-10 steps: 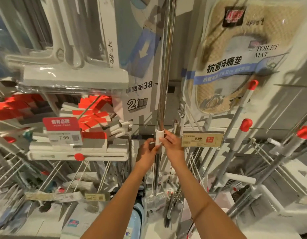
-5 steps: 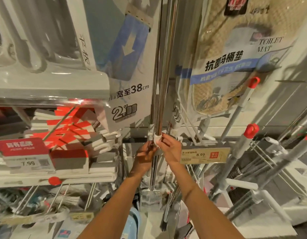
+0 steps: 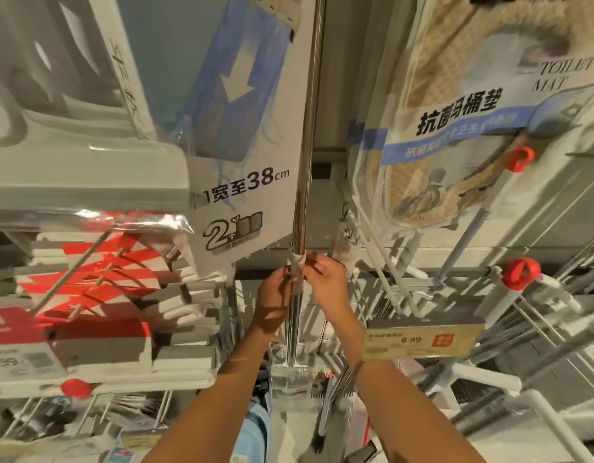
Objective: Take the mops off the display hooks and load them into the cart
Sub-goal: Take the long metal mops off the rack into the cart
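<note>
Currently we observe both hands raised at the centre of the view, closed on a chrome mop handle [image 3: 305,168] that runs near-vertically from 12 o'clock down past the wrists. Our left hand [image 3: 275,297] curls its fingers round the shaft just below a white plastic collar [image 3: 297,259]; that grip is closed on the pole. Our right hand [image 3: 325,282] pinches the same collar from the 3 o'clock side, fingertips touching it. The mop's lower end [image 3: 289,375] sits at 6 o'clock between the forearms, wrapped in clear plastic. At 4 o'clock a yellow price tag [image 3: 422,340] reads 8.99. Further mops with red caps [image 3: 519,274] lean at 3 o'clock. A packaged toilet mat [image 3: 462,121] hangs at 1 o'clock, and boxed flat-mop packaging [image 3: 242,135] hangs at 11 o'clock. No cart can be identified with certainty.
</note>
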Tool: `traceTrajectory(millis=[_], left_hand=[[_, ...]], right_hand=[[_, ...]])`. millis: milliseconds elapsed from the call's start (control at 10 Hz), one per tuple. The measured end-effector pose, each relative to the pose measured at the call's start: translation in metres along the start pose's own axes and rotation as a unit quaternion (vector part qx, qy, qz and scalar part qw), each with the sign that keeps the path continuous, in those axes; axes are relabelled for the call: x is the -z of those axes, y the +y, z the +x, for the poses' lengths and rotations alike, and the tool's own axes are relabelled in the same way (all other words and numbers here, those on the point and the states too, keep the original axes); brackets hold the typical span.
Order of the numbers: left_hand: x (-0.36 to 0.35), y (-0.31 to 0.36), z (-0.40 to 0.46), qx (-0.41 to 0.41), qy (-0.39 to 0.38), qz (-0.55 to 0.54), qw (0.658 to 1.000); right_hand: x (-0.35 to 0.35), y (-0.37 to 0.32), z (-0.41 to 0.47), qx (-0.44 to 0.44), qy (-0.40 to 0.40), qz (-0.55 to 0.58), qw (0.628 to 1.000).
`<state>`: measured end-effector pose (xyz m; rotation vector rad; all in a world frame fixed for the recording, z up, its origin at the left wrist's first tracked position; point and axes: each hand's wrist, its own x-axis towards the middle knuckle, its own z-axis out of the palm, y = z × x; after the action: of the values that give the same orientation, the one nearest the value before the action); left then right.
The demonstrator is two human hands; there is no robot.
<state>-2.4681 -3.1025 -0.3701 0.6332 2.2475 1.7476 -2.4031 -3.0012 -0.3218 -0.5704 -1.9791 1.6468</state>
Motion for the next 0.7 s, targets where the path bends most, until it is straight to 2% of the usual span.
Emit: traceTrajectory(millis=[100,300,400,600,700], left_hand=[[-0.001,0.007,0.003,0.046,-0.03,-0.102,0.993],[0.0,-0.003,0.006,0.054,-0.023,-0.105,0.993],[0.003,-0.018,0.004,-0.01,-0.007,-0.02,1.0],[-0.004,-0.03,0.006,0.006,-0.064,-0.065,0.996],[0.001,-0.03,0.0,0.015,-0.08,0.039,0.996]], right_hand=[[-0.001,0.0,0.007,-0.008,0.003,0.015,1.0],[0.002,0.008,0.01,-0.013,-0.013,-0.007,1.0],[0.005,0.012,0.006,-0.036,-0.021,-0.018,0.999],[0.007,0.012,0.007,-0.072,-0.033,0.005,0.997],[0.009,0.014,0.009,-0.079,-0.038,-0.009,0.996]])
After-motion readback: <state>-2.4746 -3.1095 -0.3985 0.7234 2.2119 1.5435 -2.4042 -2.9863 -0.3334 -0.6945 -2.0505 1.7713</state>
